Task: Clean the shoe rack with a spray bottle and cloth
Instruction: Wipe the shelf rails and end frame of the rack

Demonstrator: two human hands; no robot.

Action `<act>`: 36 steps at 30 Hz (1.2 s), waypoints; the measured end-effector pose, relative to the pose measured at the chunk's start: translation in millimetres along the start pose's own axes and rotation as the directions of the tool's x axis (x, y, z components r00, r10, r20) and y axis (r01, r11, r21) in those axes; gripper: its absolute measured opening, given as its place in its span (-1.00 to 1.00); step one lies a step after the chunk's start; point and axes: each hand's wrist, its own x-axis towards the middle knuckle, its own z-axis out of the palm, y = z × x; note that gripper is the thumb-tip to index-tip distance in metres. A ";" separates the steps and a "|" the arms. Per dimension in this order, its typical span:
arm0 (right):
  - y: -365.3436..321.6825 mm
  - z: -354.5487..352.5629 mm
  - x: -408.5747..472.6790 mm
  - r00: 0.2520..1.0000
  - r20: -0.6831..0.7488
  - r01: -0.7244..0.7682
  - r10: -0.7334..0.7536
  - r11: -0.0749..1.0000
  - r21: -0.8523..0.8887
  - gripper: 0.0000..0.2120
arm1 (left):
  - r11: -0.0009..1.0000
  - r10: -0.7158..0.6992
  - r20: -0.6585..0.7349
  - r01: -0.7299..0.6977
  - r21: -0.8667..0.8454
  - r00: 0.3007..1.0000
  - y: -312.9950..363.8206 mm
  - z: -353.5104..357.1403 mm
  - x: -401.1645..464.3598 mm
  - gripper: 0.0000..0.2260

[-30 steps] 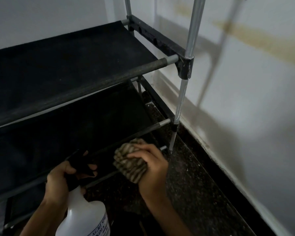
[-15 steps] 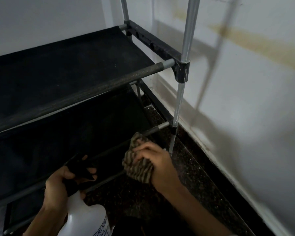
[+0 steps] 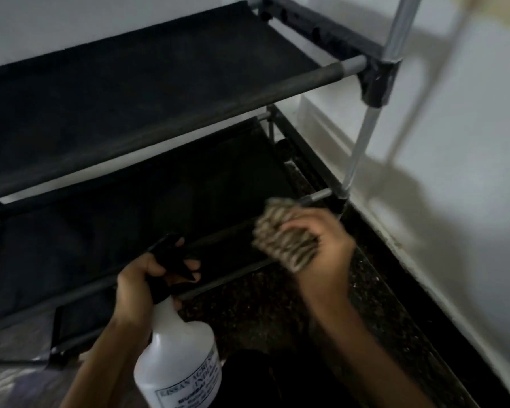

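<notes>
The shoe rack (image 3: 147, 92) has black fabric shelves on silver poles and fills the upper left. My right hand (image 3: 321, 245) grips a bunched striped cloth (image 3: 283, 234) and holds it against the front bar of a lower shelf, close to the right corner post (image 3: 362, 142). My left hand (image 3: 142, 281) grips the black trigger head of a white spray bottle (image 3: 177, 360), which stands upright low in the middle, nozzle pointing toward the lower shelf. The hand and cloth are blurred.
A white wall (image 3: 454, 172) with a skirting board runs down the right side, close to the rack's corner post. The floor (image 3: 277, 313) beneath is dark speckled stone. Crinkled plastic sheeting (image 3: 9, 378) lies at the lower left.
My right hand has slid the cloth along the lower front bar toward the right corner post. The left hand and spray bottle have stayed in roughly the same place.
</notes>
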 end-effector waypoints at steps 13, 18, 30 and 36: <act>8.3 41.1 -43.5 0.995 0.098 0.002 -0.010 0.997 0.077 -0.71 | 0.999 0.042 -0.007 -0.042 -0.004 0.999 -9.0 -11.9 7.2 -0.47; 30.1 53.7 -83.7 0.837 0.467 -0.488 0.287 0.778 0.396 -0.75 | 0.974 0.207 -0.087 -0.214 -0.078 0.975 -28.6 -57.7 -10.4 -0.50; -5.2 168.0 -145.2 0.079 0.785 -0.975 0.615 0.211 -0.067 -0.43 | 0.981 0.167 -0.373 -0.115 0.158 0.913 -83.3 -191.5 -68.9 -0.58; -25.7 223.9 -157.0 -0.107 0.899 -0.949 0.424 0.227 -0.220 -0.13 | 0.982 -0.070 -0.360 0.127 0.137 0.930 -122.1 -205.0 -73.8 -0.57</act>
